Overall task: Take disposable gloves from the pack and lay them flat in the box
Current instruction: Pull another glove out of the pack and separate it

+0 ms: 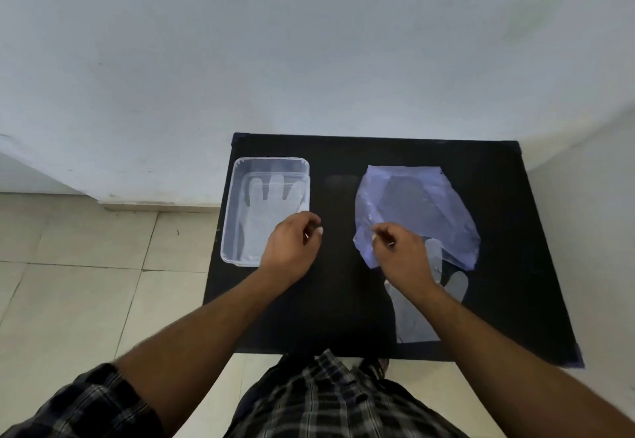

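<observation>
Left hand (pixel 292 242) curled beside box (pixel 231 217); right hand (pixel 400 252) on pack (pixel 412 204).

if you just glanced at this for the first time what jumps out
The black table against the pale wall and floor, with a bluish plastic pack lying right of centre. On its left side a clear box already holds a see-through glove laid flat. Both bare hands hover mid-table, the left hand at the box's near corner and the right hand at the pack's near edge, where another glove lies.
</observation>
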